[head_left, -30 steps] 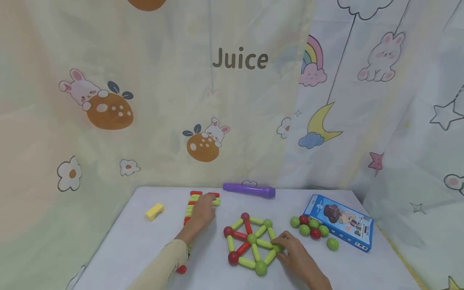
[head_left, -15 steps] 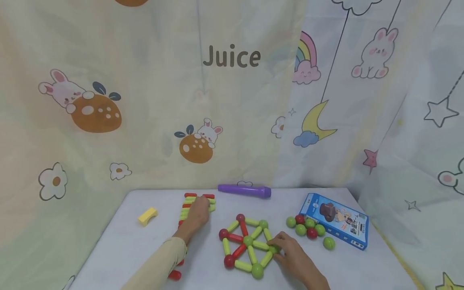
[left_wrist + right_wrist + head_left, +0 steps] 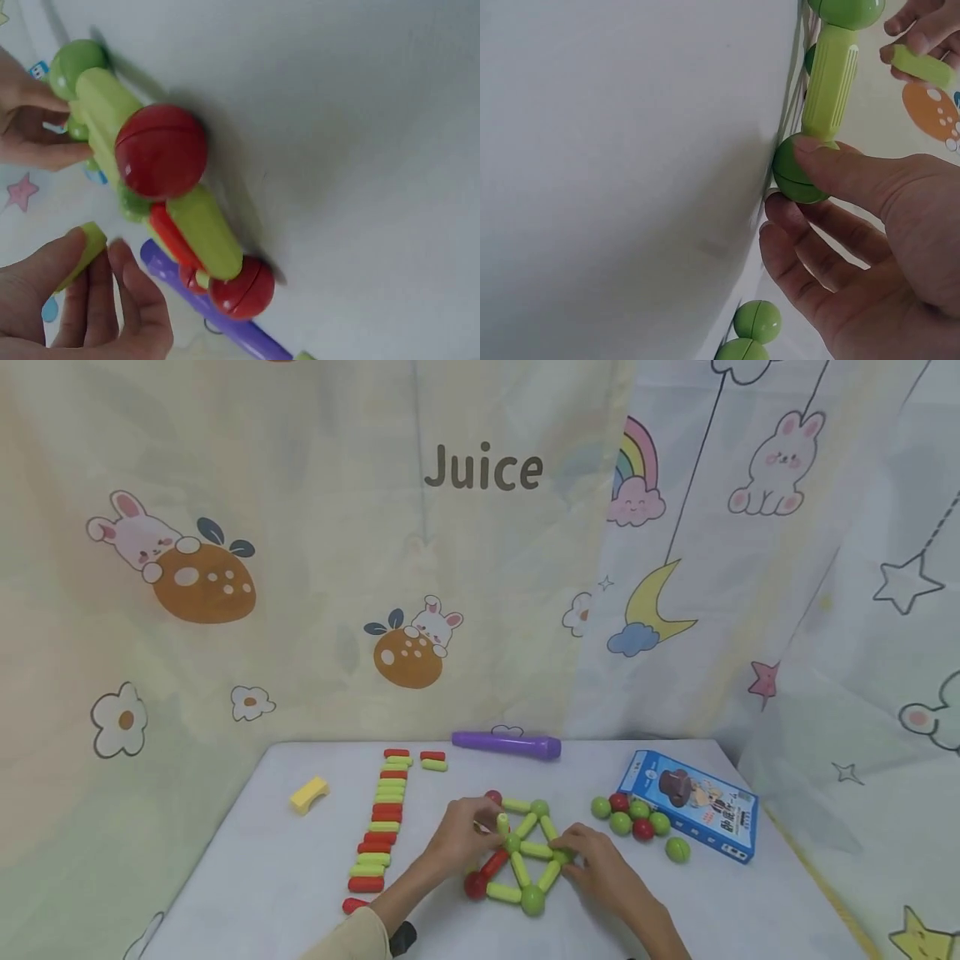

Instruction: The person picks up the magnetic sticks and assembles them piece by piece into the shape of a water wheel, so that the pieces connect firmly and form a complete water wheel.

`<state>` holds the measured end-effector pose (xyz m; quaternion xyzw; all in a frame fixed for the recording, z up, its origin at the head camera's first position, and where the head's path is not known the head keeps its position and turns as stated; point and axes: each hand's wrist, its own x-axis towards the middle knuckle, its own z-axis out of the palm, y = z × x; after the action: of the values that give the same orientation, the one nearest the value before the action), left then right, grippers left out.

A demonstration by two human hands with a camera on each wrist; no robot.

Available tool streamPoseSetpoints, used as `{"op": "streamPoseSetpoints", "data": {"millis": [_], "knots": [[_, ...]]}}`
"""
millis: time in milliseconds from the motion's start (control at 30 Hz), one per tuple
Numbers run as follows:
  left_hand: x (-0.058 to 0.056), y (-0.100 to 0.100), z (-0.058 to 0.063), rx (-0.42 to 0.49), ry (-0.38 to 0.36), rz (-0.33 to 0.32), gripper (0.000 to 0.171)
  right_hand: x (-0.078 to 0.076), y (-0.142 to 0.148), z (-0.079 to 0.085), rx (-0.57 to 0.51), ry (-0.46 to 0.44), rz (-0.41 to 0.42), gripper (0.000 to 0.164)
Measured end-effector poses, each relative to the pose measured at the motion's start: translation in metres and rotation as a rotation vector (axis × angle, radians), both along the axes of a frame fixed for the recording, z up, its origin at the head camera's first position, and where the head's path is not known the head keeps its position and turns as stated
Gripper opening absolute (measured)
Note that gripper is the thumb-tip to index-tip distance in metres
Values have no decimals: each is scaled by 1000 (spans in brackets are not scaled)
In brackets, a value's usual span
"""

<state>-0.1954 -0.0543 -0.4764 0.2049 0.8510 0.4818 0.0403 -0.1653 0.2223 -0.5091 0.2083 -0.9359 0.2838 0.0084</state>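
Observation:
A flat wheel-shaped frame of magnetic sticks and balls lies on the table, with a green centre ball (image 3: 512, 842) and red and green balls around its rim. My left hand (image 3: 463, 837) pinches a loose yellow-green magnetic stick (image 3: 91, 244) between thumb and fingers, over the frame's left part. That hand covers some of the red sticks and rim in the head view. On the frame's right side, my right hand (image 3: 600, 867) grips a green ball (image 3: 799, 180) with thumb and fingers. A yellow-green stick (image 3: 829, 81) joins this ball to another green ball.
A column of red and yellow-green sticks (image 3: 388, 812) lies left, with two more sticks (image 3: 433, 762) beside its far end. Loose balls (image 3: 639, 811) sit near a blue box (image 3: 701, 802) at right. A purple microphone-shaped tube (image 3: 506, 745) and yellow arch block (image 3: 309, 795) lie farther back.
My left hand has left the stick column and moved right, over the frame, carrying a yellow-green stick. My right hand stays on the green ball. The head view has shifted slightly.

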Motion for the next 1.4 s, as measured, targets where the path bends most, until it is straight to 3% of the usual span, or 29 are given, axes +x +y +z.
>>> {"op": "streamPoseSetpoints", "data": {"millis": [167,267,400,667,833,900,1067,1133,1233,1400], "knots": [[-1,12,-18,1,69,34,22,-4,2,0,-9,-13,26,36],[-4,14,-24,9,73,28,22,-6,3,-2,-5,-13,34,35],[-4,15,-26,27,71,17,20,-8,2,-3,5,-11,39,35],[-4,19,-25,-34,79,7,14,-3,4,2,-2,-33,18,35],[-4,22,-24,-31,71,0,15,12,24,17,-86,-11,-108,37],[-3,22,-23,-28,70,-3,18,19,42,26,-100,57,-200,35],[-3,25,-23,-34,94,-4,13,24,100,34,34,170,-476,39],[-3,26,-24,-37,96,1,12,22,119,31,101,124,-540,45],[-2,25,-26,-30,88,9,16,17,135,22,150,12,-559,51],[-1,24,-28,-11,58,21,22,10,146,7,106,-104,-537,41]]}}
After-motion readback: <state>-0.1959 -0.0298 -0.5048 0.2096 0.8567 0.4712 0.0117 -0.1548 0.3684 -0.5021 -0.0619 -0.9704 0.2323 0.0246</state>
